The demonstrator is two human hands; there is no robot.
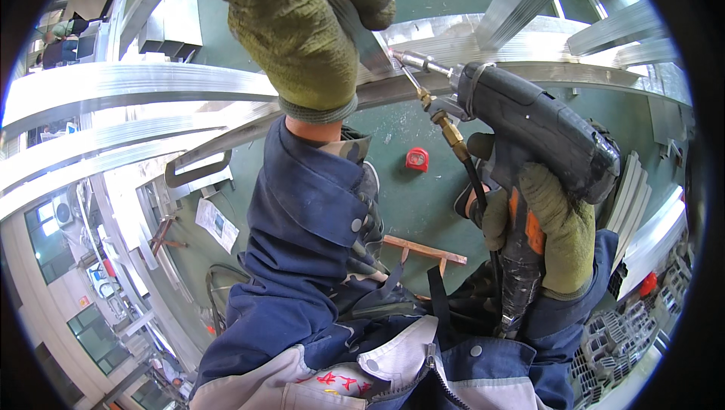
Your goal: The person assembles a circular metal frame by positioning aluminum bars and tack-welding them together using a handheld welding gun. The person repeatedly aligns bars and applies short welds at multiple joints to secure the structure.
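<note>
My left hand (294, 36), in a worn yellow-green work glove, grips an upright aluminium bar (371, 47) between thumb and fingers. The lower end of this bar meets a long horizontal aluminium rail (436, 84). My right hand (558, 229), gloved alike, is wrapped round the taped grip of a black handheld welding gun (527, 121). The gun's metal nozzle (422, 62) points left, its tip at the joint of bar and rail, where a small pinkish glow shows. Beneath it a thin wire-feed tube (452, 131) with brass fittings reaches the same spot, fed by a black hose (477, 183).
On the green floor lie a red tape measure (417, 159) and a printed sheet (217, 225). A small wooden stool (425, 250) stands between my legs. Several long rails (141, 84) run left. Aluminium profiles (628, 195) are stacked at right. People (61, 42) are far left.
</note>
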